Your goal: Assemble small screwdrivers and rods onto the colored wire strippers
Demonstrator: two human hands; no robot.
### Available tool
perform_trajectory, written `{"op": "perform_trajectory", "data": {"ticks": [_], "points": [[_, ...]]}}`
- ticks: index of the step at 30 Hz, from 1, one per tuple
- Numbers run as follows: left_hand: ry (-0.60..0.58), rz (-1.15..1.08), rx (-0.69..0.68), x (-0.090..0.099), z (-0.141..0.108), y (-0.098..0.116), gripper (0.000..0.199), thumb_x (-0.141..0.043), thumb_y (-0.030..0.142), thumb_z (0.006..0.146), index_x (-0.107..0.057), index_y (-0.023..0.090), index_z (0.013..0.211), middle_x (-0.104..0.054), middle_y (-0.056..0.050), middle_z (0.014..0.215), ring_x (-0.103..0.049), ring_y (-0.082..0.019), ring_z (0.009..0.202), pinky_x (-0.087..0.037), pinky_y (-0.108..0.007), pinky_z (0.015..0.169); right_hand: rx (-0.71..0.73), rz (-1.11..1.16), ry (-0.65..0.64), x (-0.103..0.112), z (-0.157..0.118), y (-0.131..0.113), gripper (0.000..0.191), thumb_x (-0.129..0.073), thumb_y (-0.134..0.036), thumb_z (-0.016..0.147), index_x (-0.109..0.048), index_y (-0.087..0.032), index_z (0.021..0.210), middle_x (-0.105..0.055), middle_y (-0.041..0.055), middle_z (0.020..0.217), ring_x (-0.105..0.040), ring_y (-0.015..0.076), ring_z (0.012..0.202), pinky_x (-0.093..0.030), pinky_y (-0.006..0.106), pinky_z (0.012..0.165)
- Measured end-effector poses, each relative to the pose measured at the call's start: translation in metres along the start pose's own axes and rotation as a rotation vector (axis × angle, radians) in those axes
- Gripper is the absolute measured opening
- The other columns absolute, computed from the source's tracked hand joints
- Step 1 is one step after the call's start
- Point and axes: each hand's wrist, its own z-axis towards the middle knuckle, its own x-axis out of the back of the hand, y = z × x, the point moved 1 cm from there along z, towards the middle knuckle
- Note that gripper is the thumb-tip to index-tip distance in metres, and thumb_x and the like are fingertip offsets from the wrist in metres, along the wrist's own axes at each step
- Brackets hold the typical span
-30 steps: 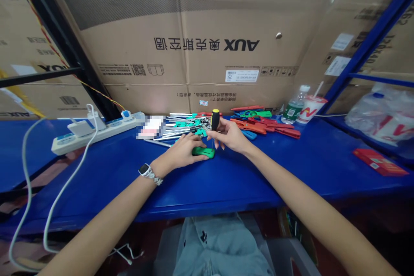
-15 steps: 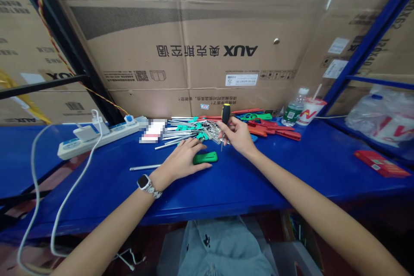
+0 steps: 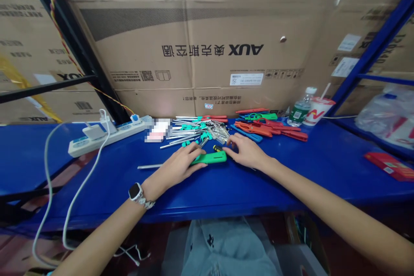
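Note:
A green plastic handle (image 3: 211, 158) with a thin metal rod (image 3: 149, 166) lies along the blue table. My left hand (image 3: 181, 161), a watch at its wrist, is closed around it, thumb below and fingers above. Just right of the handle's end, my right hand (image 3: 247, 150) rests low with thumb and fingertips apart. Under that hand lies a screwdriver, its black-and-yellow handle (image 3: 217, 148) showing past the thumb and its thin shaft partly hidden. Beyond the fingertips is a heap of small clear and metal parts (image 3: 219, 133), beside metal rods (image 3: 181, 138) with teal-green pieces.
Red and orange plastic handles (image 3: 271, 128) lie at the back right, near a water bottle (image 3: 299, 110) and a paper cup (image 3: 317, 110). A white power strip (image 3: 110, 138) with cords runs along the left. Cardboard (image 3: 207, 30) stands behind; a red packet (image 3: 388, 166) lies far right.
The screwdriver, upright in my right fingers before, now lies flat under that hand. My right hand has lowered and its fingers have parted. My left hand stays on the green handle.

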Motion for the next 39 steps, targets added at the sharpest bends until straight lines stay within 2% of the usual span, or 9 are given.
{"op": "perform_trajectory", "data": {"ticks": [3, 8, 13, 18, 23, 27, 31, 35, 39], "points": [[0.017, 0.018, -0.029, 0.010, 0.019, 0.000, 0.037, -0.047, 0.044, 0.104, -0.059, 0.020, 0.129, -0.058, -0.013, 0.124, -0.066, -0.026, 0.097, -0.055, -0.042, 0.088, 0.105, 0.157, 0.068, 0.011, 0.009, -0.009, 0.024, -0.051, -0.039, 0.100, -0.067, -0.021, 0.102, -0.069, 0.0092, 0.103, -0.063, 0.0208, 0.084, -0.048, 0.035, 0.074], [0.042, 0.033, -0.074, 0.023, 0.067, -0.020, 0.033, -0.054, 0.041, 0.100, -0.063, 0.023, 0.126, -0.061, -0.012, 0.122, -0.067, -0.027, 0.098, -0.054, -0.041, 0.086, 0.280, 0.121, -0.096, 0.019, 0.041, -0.008, 0.029, -0.069, -0.031, 0.090, -0.068, -0.023, 0.118, -0.072, 0.0096, 0.115, -0.067, 0.0264, 0.101, -0.049, 0.041, 0.090], [0.126, -0.017, -0.048, 0.034, 0.105, -0.071, 0.040, -0.063, 0.029, 0.089, -0.060, 0.023, 0.129, -0.065, -0.009, 0.115, -0.066, -0.024, 0.096, -0.052, -0.037, 0.086, 0.282, 0.145, 0.006, 0.023, 0.088, 0.032, 0.019, -0.066, -0.027, 0.092, -0.072, -0.022, 0.109, -0.073, 0.0098, 0.109, -0.067, 0.0267, 0.101, -0.049, 0.043, 0.092], [0.201, 0.030, 0.059, 0.039, 0.134, -0.125, 0.013, -0.060, 0.020, 0.081, -0.066, 0.021, 0.092, -0.066, -0.006, 0.090, -0.065, -0.023, 0.084, -0.050, -0.034, 0.079, 0.225, 0.152, 0.131, 0.014, 0.128, 0.069, 0.015, -0.063, -0.027, 0.093, -0.072, -0.020, 0.103, -0.073, 0.0101, 0.106, -0.066, 0.0253, 0.096, -0.049, 0.041, 0.089], [0.145, 0.191, 0.128, 0.027, 0.150, -0.152, 0.016, -0.055, 0.019, 0.082, -0.067, 0.020, 0.091, -0.067, -0.009, 0.093, -0.065, -0.024, 0.088, -0.051, -0.033, 0.079, 0.246, 0.102, 0.107, -0.007, 0.155, 0.090, 0.018, -0.061, -0.022, 0.093, -0.071, -0.018, 0.108, -0.071, 0.0108, 0.107, -0.064, 0.0246, 0.099, -0.048, 0.040, 0.091], [0.094, 0.194, 0.164, 0.011, 0.152, -0.160, 0.023, -0.051, 0.017, 0.085, -0.071, 0.019, 0.096, -0.070, -0.009, 0.101, -0.067, -0.025, 0.095, -0.052, -0.034, 0.086, 0.232, -0.145, 0.019, -0.017, 0.165, 0.097, 0.016, -0.064, -0.023, 0.092, -0.074, -0.020, 0.105, -0.070, 0.0108, 0.112, -0.058, 0.0278, 0.110, -0.042, 0.044, 0.099], [0.052, 0.194, 0.183, 0.005, 0.150, -0.161, 0.031, -0.047, 0.015, 0.088, -0.074, 0.017, 0.104, -0.070, -0.012, 0.111, -0.066, -0.026, 0.107, -0.051, -0.036, 0.097, 0.146, -0.332, 0.006, -0.018, 0.163, 0.095, 0.024, -0.065, -0.032, 0.092, -0.076, -0.022, 0.111, -0.064, 0.0123, 0.113, -0.052, 0.0317, 0.113, -0.039, 0.046, 0.095], [0.056, 0.234, 0.206, 0.011, 0.143, -0.149, 0.033, -0.051, 0.025, 0.092, -0.071, 0.017, 0.117, -0.067, -0.013, 0.121, -0.062, -0.031, 0.116, -0.052, -0.041, 0.096, 0.062, -0.295, 0.060, -0.013, 0.150, 0.085, 0.034, -0.059, -0.029, 0.093, -0.071, -0.022, 0.123, -0.063, 0.0127, 0.118, -0.051, 0.0322, 0.114, -0.039, 0.047, 0.095], [0.141, 0.210, 0.117, 0.014, 0.148, -0.122, 0.033, -0.049, 0.035, 0.098, -0.069, 0.018, 0.117, -0.067, -0.012, 0.115, -0.063, -0.030, 0.111, -0.053, -0.042, 0.093, 0.041, -0.220, 0.142, 0.005, 0.122, 0.076, 0.035, -0.052, -0.015, 0.090, -0.072, -0.023, 0.118, -0.065, 0.0098, 0.117, -0.053, 0.0290, 0.112, -0.039, 0.044, 0.094]]}}
